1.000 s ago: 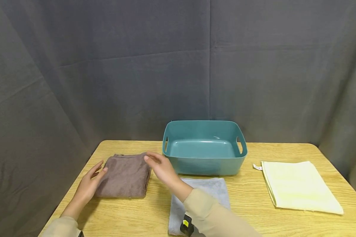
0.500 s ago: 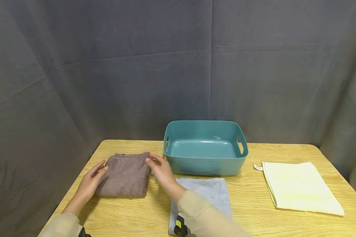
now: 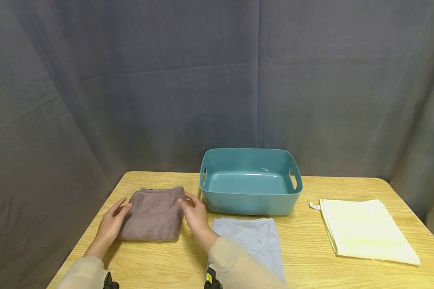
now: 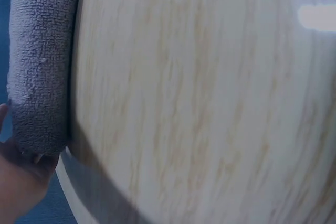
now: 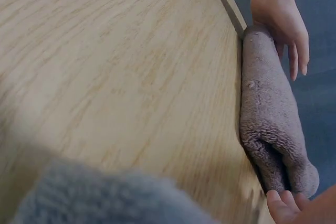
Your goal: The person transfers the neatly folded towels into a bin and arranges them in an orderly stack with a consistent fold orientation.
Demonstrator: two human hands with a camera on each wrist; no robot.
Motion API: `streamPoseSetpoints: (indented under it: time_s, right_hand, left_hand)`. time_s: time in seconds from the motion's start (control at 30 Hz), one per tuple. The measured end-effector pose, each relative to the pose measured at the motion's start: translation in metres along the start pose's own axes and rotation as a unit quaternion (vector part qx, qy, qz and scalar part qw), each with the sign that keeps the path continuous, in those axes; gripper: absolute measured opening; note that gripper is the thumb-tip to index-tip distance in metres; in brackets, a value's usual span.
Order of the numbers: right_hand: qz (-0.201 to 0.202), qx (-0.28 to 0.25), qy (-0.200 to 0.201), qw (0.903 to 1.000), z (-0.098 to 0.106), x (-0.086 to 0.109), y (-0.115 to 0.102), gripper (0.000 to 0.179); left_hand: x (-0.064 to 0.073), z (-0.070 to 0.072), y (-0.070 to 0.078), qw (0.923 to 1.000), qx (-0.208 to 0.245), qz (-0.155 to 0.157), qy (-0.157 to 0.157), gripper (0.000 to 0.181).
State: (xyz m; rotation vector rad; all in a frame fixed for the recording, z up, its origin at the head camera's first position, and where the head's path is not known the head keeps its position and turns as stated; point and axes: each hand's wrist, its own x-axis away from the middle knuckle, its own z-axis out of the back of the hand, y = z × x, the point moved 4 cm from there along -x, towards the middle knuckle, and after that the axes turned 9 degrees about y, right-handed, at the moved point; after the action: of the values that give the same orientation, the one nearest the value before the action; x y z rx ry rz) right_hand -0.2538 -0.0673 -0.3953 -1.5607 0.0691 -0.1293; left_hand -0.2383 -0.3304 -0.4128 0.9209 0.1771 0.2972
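A folded brown towel (image 3: 152,216) lies on the left part of the wooden table. My left hand (image 3: 110,222) is at its left edge, with the thumb by the cloth and the fingers extended. At the opposite edge, my right hand (image 3: 196,210) touches the towel near its far right corner, fingers fairly straight. In the right wrist view, the right fingertips (image 5: 283,198) meet the near end of the brown towel (image 5: 270,93), while the left hand (image 5: 283,19) is at its other end. The left wrist view shows part of the left hand (image 4: 23,177) against the towel's end.
A teal plastic basket (image 3: 253,204) with side handle holes stands at the back middle. Below my right forearm lies a folded light grey towel (image 3: 256,239). A folded pale yellow towel (image 3: 365,228) with a white tag is at the right. Grey curtains surround the table.
My right hand has shifted slightly right and down, from over the brown towel's far right corner to its right edge. The left hand stays almost in place. The towels and basket have not moved.
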Motion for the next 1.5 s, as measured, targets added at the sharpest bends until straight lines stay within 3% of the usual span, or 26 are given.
streamPoseSetpoints:
  time_s: [0.17, 0.37, 0.57, 0.7, 0.93, 1.07, 1.5]
  right_hand:
    - [-0.025, -0.031, 0.005, 0.9992, -0.003, -0.001, 0.008, 0.047]
    - [-0.061, -0.048, 0.015, 0.9969, -0.007, -0.002, 0.017, 0.051]
    - [-0.097, -0.060, -0.005, 0.9934, -0.014, 0.007, 0.018, 0.057]
    - [-0.087, -0.055, -0.012, 0.9946, -0.016, 0.010, 0.017, 0.061]
    - [-0.069, -0.034, -0.007, 0.9970, -0.018, 0.010, 0.018, 0.065]
    - [-0.066, -0.023, -0.009, 0.9975, -0.017, 0.007, 0.015, 0.063]
    - [-0.093, -0.048, -0.028, 0.9941, -0.013, 0.015, -0.001, 0.060]
  left_hand:
    - [-0.001, 0.000, -0.002, 0.9998, -0.003, 0.015, 0.015, 0.073]
    - [0.001, -0.003, -0.002, 0.9996, -0.003, 0.025, 0.010, 0.074]
    - [0.003, -0.002, -0.003, 0.9994, -0.001, 0.032, 0.011, 0.074]
    - [0.003, -0.003, -0.004, 0.9994, -0.001, 0.030, 0.014, 0.073]
    - [0.005, -0.004, -0.004, 0.9997, -0.002, 0.025, -0.007, 0.073]
    - [0.006, -0.004, 0.000, 0.9998, 0.008, 0.017, 0.002, 0.067]
    - [0.017, 0.004, 0.016, 0.9993, 0.020, 0.023, 0.022, 0.064]
